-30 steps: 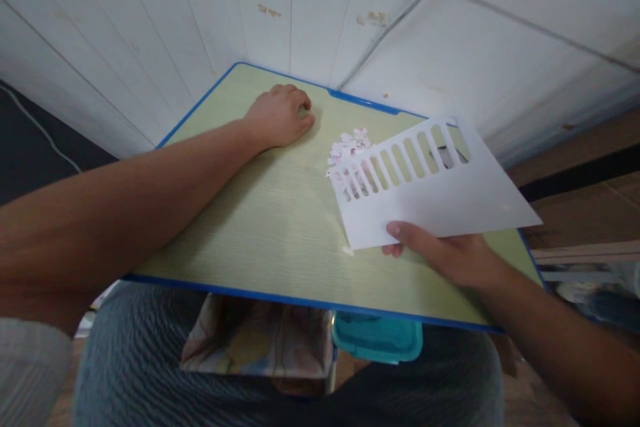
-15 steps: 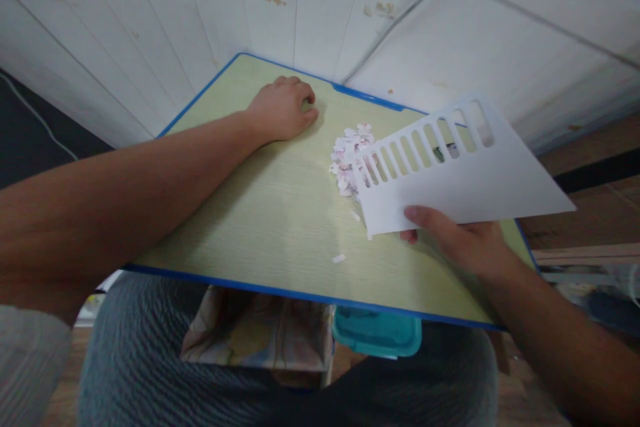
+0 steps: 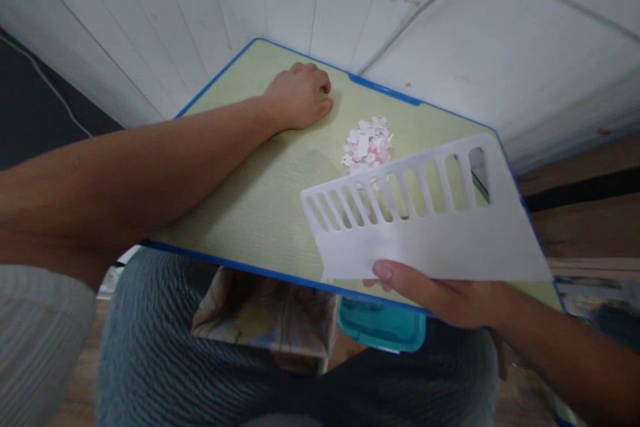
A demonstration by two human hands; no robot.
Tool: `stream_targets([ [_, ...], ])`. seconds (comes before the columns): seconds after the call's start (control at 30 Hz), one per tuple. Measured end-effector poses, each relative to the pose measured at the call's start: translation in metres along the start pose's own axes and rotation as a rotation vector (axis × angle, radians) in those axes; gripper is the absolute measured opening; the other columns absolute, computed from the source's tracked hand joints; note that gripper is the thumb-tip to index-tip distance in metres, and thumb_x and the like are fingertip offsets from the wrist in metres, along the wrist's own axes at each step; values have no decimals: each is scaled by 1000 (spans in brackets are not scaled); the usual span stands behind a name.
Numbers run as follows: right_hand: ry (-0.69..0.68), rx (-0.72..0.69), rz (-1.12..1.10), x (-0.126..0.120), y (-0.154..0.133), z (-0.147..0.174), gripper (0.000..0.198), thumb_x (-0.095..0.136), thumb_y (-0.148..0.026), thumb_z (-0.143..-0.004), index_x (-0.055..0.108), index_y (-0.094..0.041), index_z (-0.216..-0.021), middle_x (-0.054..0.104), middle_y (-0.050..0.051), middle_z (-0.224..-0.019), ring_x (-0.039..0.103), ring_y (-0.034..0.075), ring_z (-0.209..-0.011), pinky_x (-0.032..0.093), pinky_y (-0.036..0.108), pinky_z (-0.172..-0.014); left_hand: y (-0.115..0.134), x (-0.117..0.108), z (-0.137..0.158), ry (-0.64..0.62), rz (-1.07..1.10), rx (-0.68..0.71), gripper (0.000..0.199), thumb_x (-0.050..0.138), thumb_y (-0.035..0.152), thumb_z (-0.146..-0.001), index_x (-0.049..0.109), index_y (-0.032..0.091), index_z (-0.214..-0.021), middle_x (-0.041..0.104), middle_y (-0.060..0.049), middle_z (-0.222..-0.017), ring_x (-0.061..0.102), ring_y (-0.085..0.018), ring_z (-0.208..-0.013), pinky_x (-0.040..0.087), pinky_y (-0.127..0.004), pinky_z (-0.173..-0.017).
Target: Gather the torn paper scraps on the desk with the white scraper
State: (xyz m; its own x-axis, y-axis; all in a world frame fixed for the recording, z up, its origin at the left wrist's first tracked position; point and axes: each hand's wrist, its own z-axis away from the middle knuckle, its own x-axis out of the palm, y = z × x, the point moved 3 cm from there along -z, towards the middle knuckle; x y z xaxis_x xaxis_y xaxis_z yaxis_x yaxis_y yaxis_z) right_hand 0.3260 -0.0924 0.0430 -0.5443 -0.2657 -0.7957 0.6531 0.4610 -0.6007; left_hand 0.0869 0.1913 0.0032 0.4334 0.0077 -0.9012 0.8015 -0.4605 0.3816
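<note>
My right hand (image 3: 425,290) grips a white slotted sheet (image 3: 425,247) by its near edge, thumb on top and fingers underneath. A row of rounded slots, growing wider toward the right, runs along the sheet's far side. It hangs over the front right part of the pale green board (image 3: 240,207). Just beyond its edge lies a heap of small white and pinkish paper scraps (image 3: 369,143), partly covered by the sheet. My left hand (image 3: 303,97) rests on the board left of the heap, fingers curled into a loose fist, with nothing seen in it.
A blue rim (image 3: 225,261) edges the board, which stands against a white plank wall (image 3: 285,7). Below its front edge are a patterned fabric container (image 3: 265,320) and a teal plastic container (image 3: 383,327), between my legs. A cable (image 3: 425,7) runs along the wall.
The slotted sheet, in my right hand, has moved left and closer to me, uncovering more of the scrap heap. My left hand keeps its place on the board. The view has shifted slightly.
</note>
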Motion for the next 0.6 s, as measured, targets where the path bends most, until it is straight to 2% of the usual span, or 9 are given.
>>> stream_targets([
  [0.07,-23,7,-16,1,1,0,27,74,-54,-115,96,-41,-108,91,-1,-91,90,31,-102,69,46,-116,1,-1,1,17,-16,20,60,56,58,-100,80,39,-151,81,2,-147,53,-37,-155,41,-64,-134],
  [0.17,11,46,-1,2,3,-1,31,69,-56,-118,97,-44,-110,88,-3,-83,90,30,-91,71,49,-115,-2,-1,1,30,-6,36,57,55,58,-102,80,40,-149,80,0,-148,55,-36,-153,42,-62,-135],
  [0.23,14,30,21,3,-1,-2,29,71,-58,-116,97,-44,-113,90,-1,-89,91,33,-105,70,50,-120,-4,0,0,28,27,41,56,57,61,-101,80,43,-149,81,1,-143,54,-37,-156,42,-63,-136],
  [0.3,-23,-18,28,5,-6,-2,27,74,-57,-114,96,-44,-122,94,0,-108,88,36,-126,67,50,-126,-5,1,-1,33,44,48,57,59,62,-99,82,44,-148,82,-1,-141,53,-39,-158,42,-64,-135],
  [0.37,-46,-39,22,4,-8,-2,25,75,-54,-113,95,-44,-123,94,0,-117,85,37,-135,65,50,-129,-4,1,0,32,41,49,59,59,65,-99,82,44,-148,82,-1,-141,52,-40,-159,42,-65,-135],
  [0.43,-26,6,1,2,-4,0,23,74,-52,-114,96,-44,-110,93,1,-102,88,37,-126,68,52,-125,0,-1,2,24,19,34,62,56,68,-100,81,42,-151,82,1,-143,50,-38,-158,40,-62,-135],
  [0.5,7,62,-27,1,3,1,31,76,-57,-113,93,-42,-93,86,1,-82,90,36,-107,73,53,-117,4,-4,4,15,-22,16,68,51,69,-102,80,36,-153,80,2,-150,49,-34,-154,40,-58,-134],
  [0.57,37,71,-51,1,6,1,34,79,-62,-111,91,-42,-87,85,1,-79,90,35,-98,76,54,-110,7,-5,6,6,-55,4,73,45,68,-103,77,30,-156,77,2,-156,50,-31,-151,39,-55,-132],
  [0.6,37,57,-61,2,4,0,30,81,-63,-109,92,-42,-90,87,1,-82,90,36,-100,77,54,-108,8,-5,6,-3,-59,1,75,44,68,-102,76,30,-158,77,3,-156,50,-31,-151,38,-55,-131],
])
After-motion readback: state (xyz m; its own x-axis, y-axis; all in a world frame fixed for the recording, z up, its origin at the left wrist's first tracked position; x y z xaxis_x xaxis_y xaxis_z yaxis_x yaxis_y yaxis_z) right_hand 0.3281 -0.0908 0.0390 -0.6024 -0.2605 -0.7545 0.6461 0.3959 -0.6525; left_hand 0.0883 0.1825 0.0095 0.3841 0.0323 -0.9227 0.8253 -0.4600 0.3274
